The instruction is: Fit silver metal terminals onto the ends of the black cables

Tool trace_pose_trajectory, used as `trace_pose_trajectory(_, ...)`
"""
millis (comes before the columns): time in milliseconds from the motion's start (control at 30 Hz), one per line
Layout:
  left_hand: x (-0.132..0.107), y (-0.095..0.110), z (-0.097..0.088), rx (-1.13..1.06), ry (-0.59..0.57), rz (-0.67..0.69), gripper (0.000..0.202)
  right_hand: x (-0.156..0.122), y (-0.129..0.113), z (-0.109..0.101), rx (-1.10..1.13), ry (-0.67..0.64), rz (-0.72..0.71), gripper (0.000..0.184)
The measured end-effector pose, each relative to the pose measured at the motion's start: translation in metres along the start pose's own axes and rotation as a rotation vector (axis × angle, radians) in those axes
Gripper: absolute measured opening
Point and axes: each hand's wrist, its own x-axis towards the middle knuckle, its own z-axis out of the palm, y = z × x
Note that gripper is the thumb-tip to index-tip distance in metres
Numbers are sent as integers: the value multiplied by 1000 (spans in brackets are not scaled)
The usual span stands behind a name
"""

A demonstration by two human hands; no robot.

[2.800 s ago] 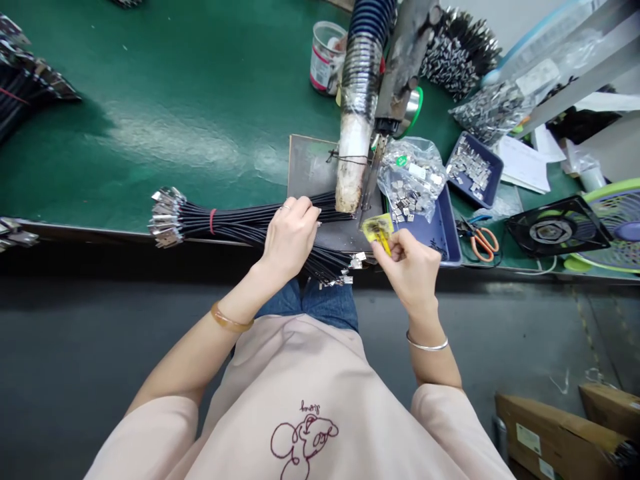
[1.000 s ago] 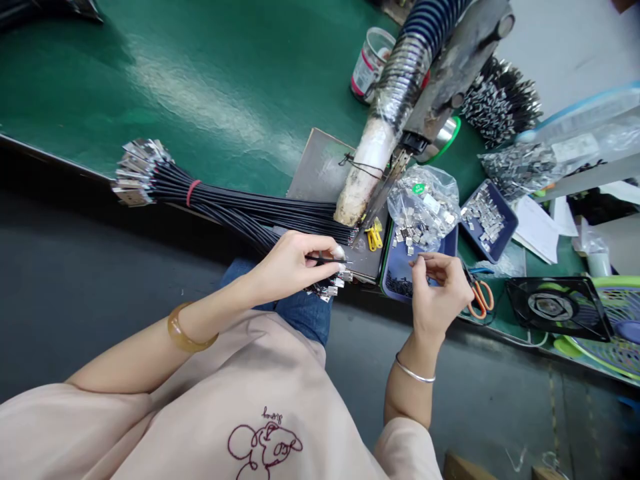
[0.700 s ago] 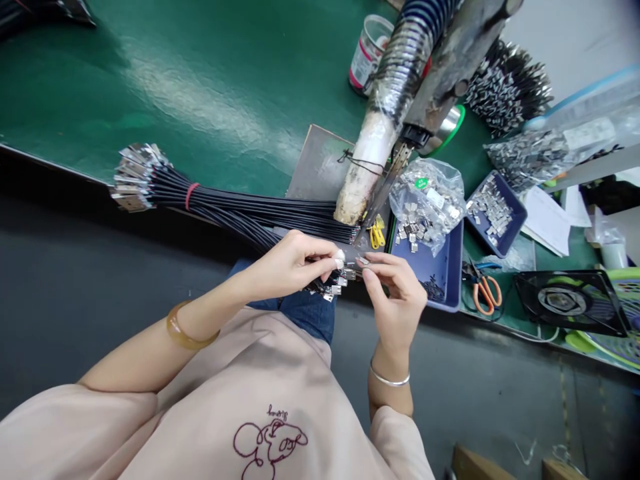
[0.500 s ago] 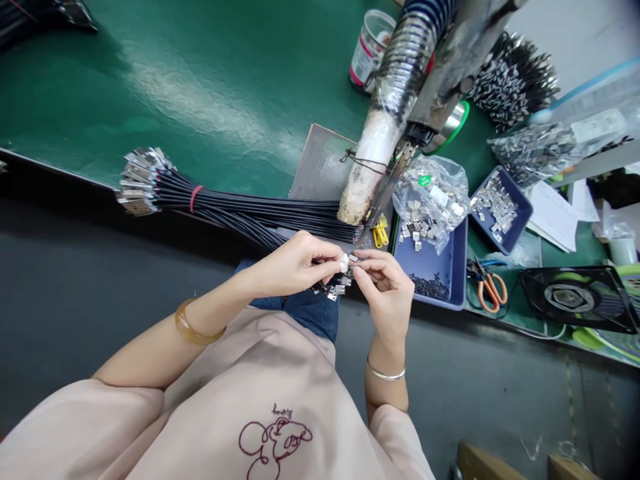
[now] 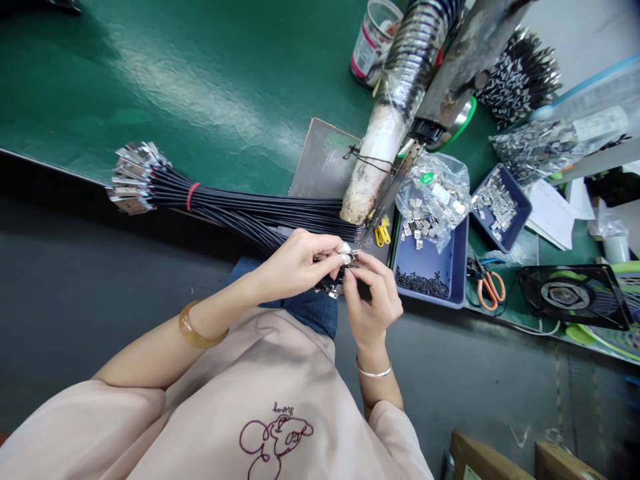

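The left hand [image 5: 295,263] is pinching the tip of one black cable [image 5: 345,259] between thumb and forefinger, just left of the blue tray [image 5: 440,260]. The right hand [image 5: 375,300] is meeting it fingertip to fingertip, pinching a small metal shell [image 5: 354,253] against that tip. Whether the shell is seated is too small to tell.

Beneath the hands, a cluster of shelled cable ends [image 5: 327,288] is hanging over the bench edge. Farther left of the tray, the cable bundle [image 5: 250,213] is lying across the bench, and its far ends are all wearing metal connectors [image 5: 130,177].

A bag of loose shells [image 5: 435,200] is resting on the tray's far end. It is looking well stocked, so the work is probably only partway through. Orange scissors [image 5: 486,288] are lying just right of the tray.
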Motion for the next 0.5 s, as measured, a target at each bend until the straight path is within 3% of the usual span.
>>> trace_pose_trajectory(200, 1, 2, 2, -109, 23, -111, 15, 8, 7, -15, 11, 180, 67, 19)
trace_pose_trajectory(400, 5, 5, 5, -172, 2, -119, 18, 10, 7, -14, -6, 51, -91, 22)
trace_pose_trajectory(500, 7, 7, 5, -165, 21, -129, 22, 10, 9, -11, 77, -1, -7, 15)
